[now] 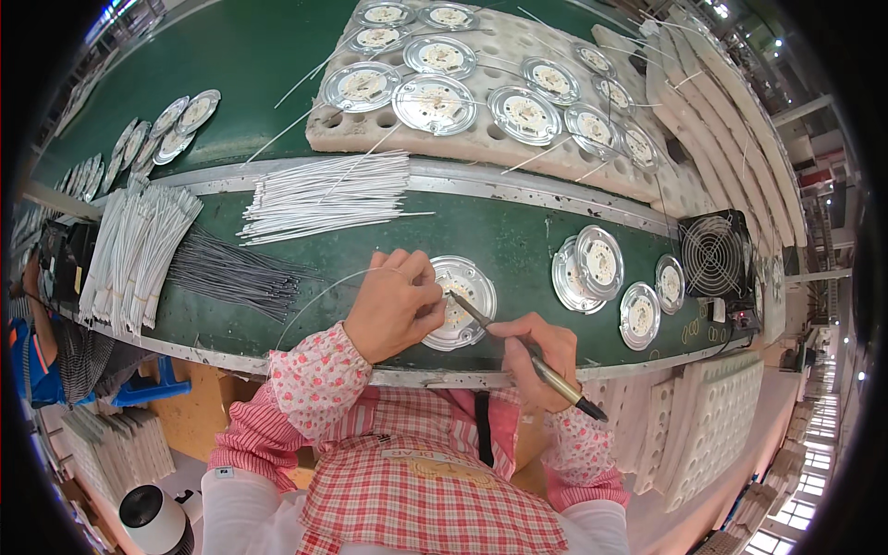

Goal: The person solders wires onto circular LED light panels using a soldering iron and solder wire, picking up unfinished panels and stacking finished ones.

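Note:
A round silver metal disc (476, 326) with a pale circuit board in its middle lies flat on the green bench in front of me. Over its left part, my left hand (396, 305) pinches a thin white wire (319, 292), whose free length curves out to the left. My right hand (541, 356) is wrapped round a soldering iron (553, 377) with a brass-coloured handle. The iron's tip points at the board, close to my left fingertips. Whether the tip touches the wire end is too small to tell.
Bundles of white wires (139, 254), dark wires (236, 273) and loose white wires (324, 196) lie at the left. Several discs (599, 263) and a black fan (712, 252) are at the right. Behind a metal rail, a pale perforated board (351, 132) carries more discs.

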Demonstrator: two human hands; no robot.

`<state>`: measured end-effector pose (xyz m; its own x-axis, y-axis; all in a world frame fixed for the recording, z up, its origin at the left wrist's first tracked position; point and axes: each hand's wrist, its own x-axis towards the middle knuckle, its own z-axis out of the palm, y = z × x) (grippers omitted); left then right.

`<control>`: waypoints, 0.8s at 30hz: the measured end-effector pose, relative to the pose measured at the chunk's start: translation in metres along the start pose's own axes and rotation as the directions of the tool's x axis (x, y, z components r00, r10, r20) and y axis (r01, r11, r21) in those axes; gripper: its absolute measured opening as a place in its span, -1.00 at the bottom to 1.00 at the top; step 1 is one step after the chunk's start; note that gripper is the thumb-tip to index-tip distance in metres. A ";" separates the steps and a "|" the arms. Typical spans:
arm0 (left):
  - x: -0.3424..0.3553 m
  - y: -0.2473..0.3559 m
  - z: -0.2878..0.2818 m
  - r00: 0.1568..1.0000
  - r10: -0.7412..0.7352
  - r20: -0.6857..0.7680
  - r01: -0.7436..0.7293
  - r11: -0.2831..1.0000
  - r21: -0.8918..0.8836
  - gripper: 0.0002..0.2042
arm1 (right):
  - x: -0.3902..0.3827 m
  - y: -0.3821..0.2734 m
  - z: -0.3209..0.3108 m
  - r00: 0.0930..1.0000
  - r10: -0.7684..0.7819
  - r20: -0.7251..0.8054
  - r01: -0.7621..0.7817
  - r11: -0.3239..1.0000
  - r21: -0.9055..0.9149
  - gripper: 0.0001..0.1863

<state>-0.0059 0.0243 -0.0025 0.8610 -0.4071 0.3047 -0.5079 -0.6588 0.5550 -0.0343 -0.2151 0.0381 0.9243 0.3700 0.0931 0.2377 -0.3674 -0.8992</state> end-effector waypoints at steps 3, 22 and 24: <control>-0.012 -0.001 0.003 0.995 -0.014 -0.096 0.005 0.996 -0.093 -0.82 | -0.012 0.008 0.006 0.996 0.073 -0.041 -0.070 0.994 0.083 -0.83; -0.015 -0.003 -0.019 0.933 0.303 0.191 -0.352 0.879 0.323 -0.60 | 0.015 0.007 0.033 0.975 -0.200 -0.097 0.154 0.923 -0.354 -0.26; 0.002 -0.004 -0.026 0.943 0.205 0.261 -0.236 0.967 0.092 -0.73 | 0.016 0.020 0.044 0.978 -0.199 -0.053 0.163 0.905 -0.393 -0.15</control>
<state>-0.0020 0.0424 0.0156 0.7013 -0.6845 0.1991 -0.6970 -0.5996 0.3934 -0.0283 -0.1793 0.0031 0.8730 0.3899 0.2930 0.4830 -0.6076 -0.6305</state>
